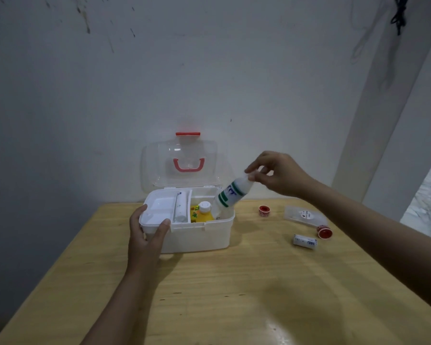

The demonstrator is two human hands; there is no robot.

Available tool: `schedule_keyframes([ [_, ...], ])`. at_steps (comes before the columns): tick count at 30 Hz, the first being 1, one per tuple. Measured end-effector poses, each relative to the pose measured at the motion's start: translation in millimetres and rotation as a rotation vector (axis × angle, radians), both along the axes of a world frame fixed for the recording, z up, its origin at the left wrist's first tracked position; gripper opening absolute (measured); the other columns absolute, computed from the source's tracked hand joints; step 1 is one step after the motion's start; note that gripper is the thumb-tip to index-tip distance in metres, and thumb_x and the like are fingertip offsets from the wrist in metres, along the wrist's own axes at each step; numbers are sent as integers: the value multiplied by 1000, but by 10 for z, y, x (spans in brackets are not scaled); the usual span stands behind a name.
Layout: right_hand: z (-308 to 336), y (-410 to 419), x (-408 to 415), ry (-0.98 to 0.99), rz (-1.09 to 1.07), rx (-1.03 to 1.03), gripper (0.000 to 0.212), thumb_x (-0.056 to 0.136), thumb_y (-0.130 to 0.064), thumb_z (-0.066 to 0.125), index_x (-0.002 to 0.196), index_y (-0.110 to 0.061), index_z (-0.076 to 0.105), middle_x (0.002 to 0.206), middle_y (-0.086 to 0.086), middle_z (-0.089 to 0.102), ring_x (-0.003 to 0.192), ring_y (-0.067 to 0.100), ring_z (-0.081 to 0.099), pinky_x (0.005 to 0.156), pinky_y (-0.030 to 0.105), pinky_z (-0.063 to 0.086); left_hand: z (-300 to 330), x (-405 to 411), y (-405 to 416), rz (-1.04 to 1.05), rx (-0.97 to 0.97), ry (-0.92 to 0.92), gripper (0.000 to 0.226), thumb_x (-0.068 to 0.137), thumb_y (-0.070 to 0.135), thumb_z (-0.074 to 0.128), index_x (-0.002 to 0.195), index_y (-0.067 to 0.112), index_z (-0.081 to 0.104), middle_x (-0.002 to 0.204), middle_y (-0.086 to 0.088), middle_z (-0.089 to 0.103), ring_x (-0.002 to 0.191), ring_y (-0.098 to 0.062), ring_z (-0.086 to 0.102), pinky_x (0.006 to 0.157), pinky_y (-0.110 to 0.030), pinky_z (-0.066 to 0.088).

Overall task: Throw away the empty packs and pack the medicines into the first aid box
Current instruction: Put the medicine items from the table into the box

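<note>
The right hand [278,174] pinched the top of a white bottle [230,195] with green bands between thumb and fingertips, the bottle tilted with its base dipping into the right side of the open first aid box [199,236]. The left hand [147,232] gripped the box's front left corner, thumb hooked over the rim and fingers curled around the edge beside the white tray [159,207] inside. A white tube [179,207] lay along the tray's right edge, and a yellow bottle [203,212] with a white cap lay in the compartment next to it. The clear lid [182,165] with a red handle stood upright behind. The box sat on a wooden surface [234,295]. To its right lay 2 red tape rolls [264,210] [324,232], a clear flat pack [304,215] and a rolled bandage [305,241], all well apart from the box.
</note>
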State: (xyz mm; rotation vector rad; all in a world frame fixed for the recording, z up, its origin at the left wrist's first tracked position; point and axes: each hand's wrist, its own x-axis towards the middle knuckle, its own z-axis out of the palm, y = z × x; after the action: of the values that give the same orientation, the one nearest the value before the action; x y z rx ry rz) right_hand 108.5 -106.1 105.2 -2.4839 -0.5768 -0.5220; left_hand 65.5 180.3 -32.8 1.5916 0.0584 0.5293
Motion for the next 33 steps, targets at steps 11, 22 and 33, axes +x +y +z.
schedule_keyframes([
  [11,-370,557,78,161,81,1,15,76,-19,76,89,-16,71,95,0,72,81,15,65,78,34,57,23,-29,37,-63,-58,4,54,87,18,60,134,28,35,125,5,45,108,-14,47,72,-14,42],
  [22,-437,269,-116,130,38,130,21,78,-24,74,98,-17,73,101,-4,73,91,10,67,81,25,53,-53,34,66,-45,-29,-11,50,90,21,57,134,28,35,129,5,46,112,-15,48,88,-27,42],
  [33,-943,-985,-552,357,-298,-279,24,75,-32,75,96,-21,72,93,-6,71,79,7,60,69,25,51,-112,76,56,-19,-6,-29,49,91,24,56,134,30,35,126,6,45,110,-16,49,88,-30,43],
])
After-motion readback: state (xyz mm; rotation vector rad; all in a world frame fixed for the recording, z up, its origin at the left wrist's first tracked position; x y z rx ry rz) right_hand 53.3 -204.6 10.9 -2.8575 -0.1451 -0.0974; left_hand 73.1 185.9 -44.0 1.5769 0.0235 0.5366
